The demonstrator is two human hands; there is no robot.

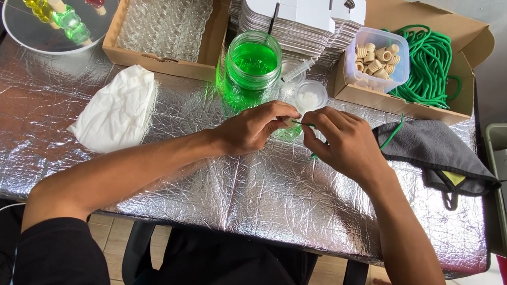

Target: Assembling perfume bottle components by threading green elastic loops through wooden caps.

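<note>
While perhaps pinched, one cord

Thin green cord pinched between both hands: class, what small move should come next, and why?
Probably draw the thin green cord snug: left hand steadies a small green-filled glass bottle, right hand pinches the cord, and its tail trails loose towards the grey cloth.

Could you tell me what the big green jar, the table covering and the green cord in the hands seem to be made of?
The green jar looks like clear glass, glossy, its liquid showing through. The table covering seems to be quilted metallic foil, crinkled and reflective. The green cord, between left hand and right hand, looks like matte braided string, though too thin to be sure.
</note>
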